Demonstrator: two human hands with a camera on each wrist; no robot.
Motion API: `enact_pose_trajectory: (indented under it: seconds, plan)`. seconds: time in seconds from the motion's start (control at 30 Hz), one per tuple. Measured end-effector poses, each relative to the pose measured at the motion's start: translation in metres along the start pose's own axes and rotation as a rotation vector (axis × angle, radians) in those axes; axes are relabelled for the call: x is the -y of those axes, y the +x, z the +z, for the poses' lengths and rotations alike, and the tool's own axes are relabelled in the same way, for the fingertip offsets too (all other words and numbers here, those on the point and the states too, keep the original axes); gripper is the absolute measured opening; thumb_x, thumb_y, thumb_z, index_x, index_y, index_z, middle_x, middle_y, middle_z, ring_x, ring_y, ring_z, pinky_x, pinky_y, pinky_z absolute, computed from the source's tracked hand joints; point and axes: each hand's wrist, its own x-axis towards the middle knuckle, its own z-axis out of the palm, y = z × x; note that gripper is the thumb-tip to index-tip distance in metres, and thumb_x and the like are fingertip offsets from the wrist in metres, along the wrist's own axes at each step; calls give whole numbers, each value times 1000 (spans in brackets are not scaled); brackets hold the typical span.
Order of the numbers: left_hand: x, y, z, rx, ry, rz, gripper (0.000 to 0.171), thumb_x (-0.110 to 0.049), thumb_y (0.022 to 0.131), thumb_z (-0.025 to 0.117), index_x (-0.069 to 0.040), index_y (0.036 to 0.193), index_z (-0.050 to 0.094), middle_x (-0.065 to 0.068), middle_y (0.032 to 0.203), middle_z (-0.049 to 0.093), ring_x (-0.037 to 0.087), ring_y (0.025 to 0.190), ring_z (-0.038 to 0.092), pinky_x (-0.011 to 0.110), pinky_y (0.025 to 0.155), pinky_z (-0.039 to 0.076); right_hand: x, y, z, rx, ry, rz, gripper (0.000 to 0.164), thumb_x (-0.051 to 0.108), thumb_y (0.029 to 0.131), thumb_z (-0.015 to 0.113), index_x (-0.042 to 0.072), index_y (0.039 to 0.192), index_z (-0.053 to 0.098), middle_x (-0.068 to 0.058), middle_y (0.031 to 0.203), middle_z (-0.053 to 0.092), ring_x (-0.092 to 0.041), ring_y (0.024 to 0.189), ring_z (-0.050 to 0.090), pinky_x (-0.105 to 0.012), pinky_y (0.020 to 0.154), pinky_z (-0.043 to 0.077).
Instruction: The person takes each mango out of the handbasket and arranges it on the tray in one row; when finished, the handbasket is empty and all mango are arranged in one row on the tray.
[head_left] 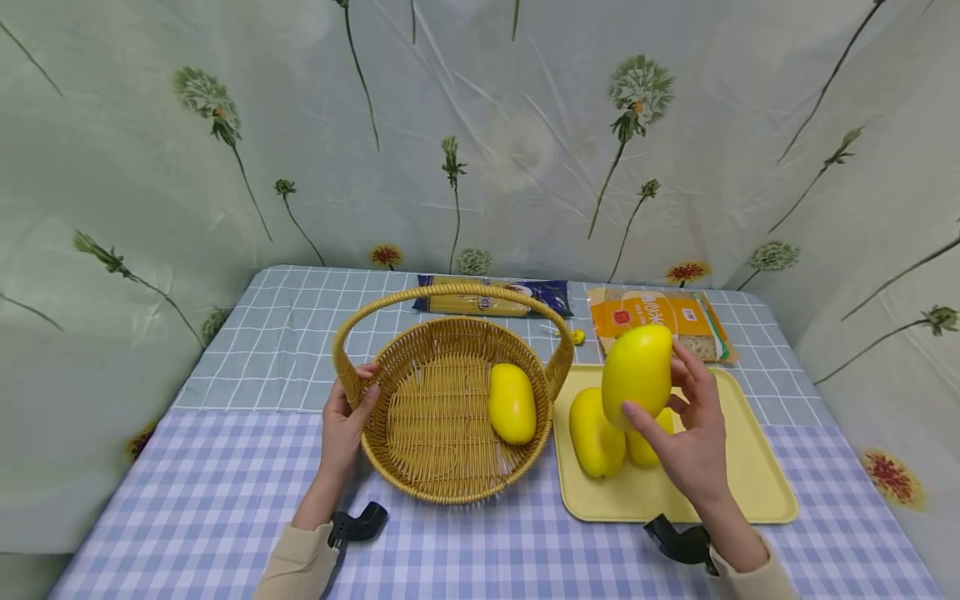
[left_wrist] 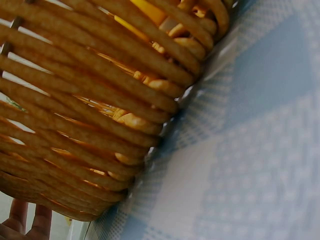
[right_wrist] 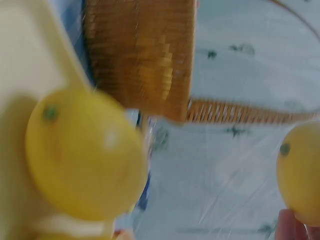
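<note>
In the head view a round wicker basket (head_left: 427, 417) with a tall arched handle stands on the table, one yellow mango (head_left: 512, 404) lying inside its right half. My left hand (head_left: 347, 425) grips the basket's left rim at the foot of the handle; its fingertips (left_wrist: 40, 220) show behind the weave in the left wrist view. Above the yellow tray (head_left: 742, 467), my right hand (head_left: 693, 425) holds another mango (head_left: 637, 375) between thumb and fingers. Below it, a mango (head_left: 596, 433) and a partly hidden mango (head_left: 643, 450) lie on the tray.
Behind the basket lies a blue-ended pack of noodles (head_left: 487, 300). An orange grain bag (head_left: 667, 321) lies behind the tray, with a small yellow item (head_left: 577, 337) to its left. A floral curtain (head_left: 517, 150) closes off the back.
</note>
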Motion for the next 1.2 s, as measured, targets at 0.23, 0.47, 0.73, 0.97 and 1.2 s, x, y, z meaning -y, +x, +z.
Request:
enact_pose_trajectory:
  seconds: [0.23,0.47,0.73,0.97,1.2]
  plan:
    - [0,0,1,-8,-3,-3,15,5,93,55,6,107,51,4,120,59,21,122,47,26,102,35,-27,5,-24,-114,-101,141,81,-15,75,69,11,145,36,10,119,46,-13,98,43,-19,71,39]
    - [0,-1,1,-11,6,-15,15,5,93,55,6,108,50,6,121,58,21,122,46,27,102,34,-50,5,-47,-198,-192,299,72,1,83,70,19,145,37,11,116,46,-9,96,43,-14,71,39]
    - [-1,0,1,-15,20,-17,16,4,93,55,7,108,50,9,122,58,21,122,47,27,102,34,-74,-1,-65,-231,-230,444,67,18,87,70,21,145,36,-1,121,44,-7,96,39,-10,70,37]
    - [-1,1,0,-10,16,-7,16,6,92,54,8,108,50,12,121,58,22,121,48,27,103,34,-126,-14,-88,-199,-315,509,71,32,85,72,32,144,34,3,124,42,-10,97,39,-14,71,38]
    - [-2,4,0,-10,-6,11,15,6,92,55,3,106,54,11,120,59,22,120,49,27,102,34,-151,-17,-100,-150,-384,571,73,42,83,71,34,145,32,-5,130,42,-18,100,38,-19,70,38]
